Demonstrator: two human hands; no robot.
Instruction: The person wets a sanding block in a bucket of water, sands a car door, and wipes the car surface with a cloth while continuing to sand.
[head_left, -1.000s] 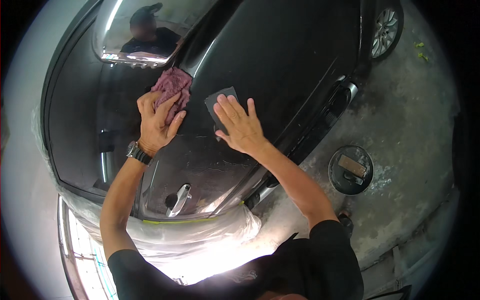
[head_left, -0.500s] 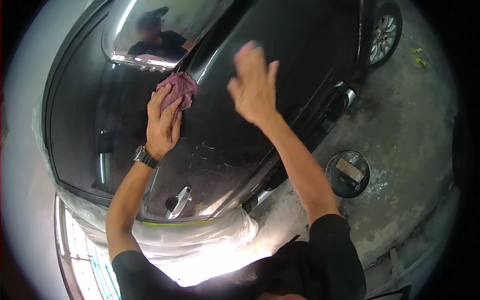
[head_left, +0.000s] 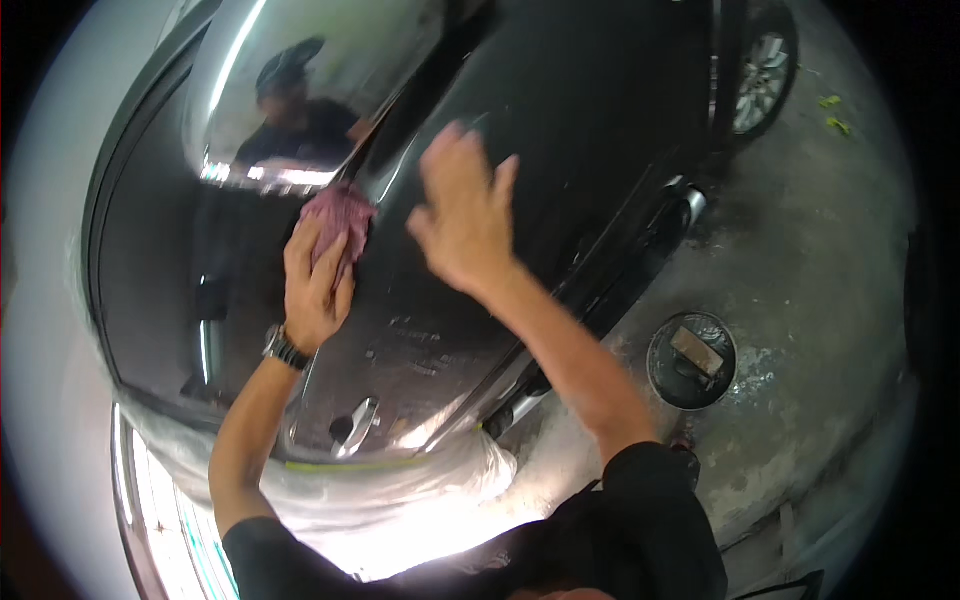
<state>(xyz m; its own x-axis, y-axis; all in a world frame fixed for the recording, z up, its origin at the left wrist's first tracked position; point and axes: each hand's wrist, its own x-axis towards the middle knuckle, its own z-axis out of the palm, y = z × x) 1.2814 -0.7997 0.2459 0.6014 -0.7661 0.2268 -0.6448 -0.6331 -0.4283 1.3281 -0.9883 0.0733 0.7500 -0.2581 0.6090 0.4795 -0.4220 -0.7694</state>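
My left hand, a watch on its wrist, is closed on a crumpled pinkish-purple cloth. The cloth rests against the black car door, just below the glossy side mirror. To its right, my right hand lies flat over the door panel, slightly blurred, thumb and little finger spread. Whether anything thin is under its fingertips cannot be seen. Pale scuff marks show on the door between my hands and the chrome door handle.
On the concrete floor to the right stands a round dark basin with a brown block across it. A car wheel is at the far right. Clear plastic sheeting with yellow-green tape covers the car nearer me.
My right hand has slid a little left and nearer to me over the door. The view has shifted, so the mirror, cloth and left hand appear lower.
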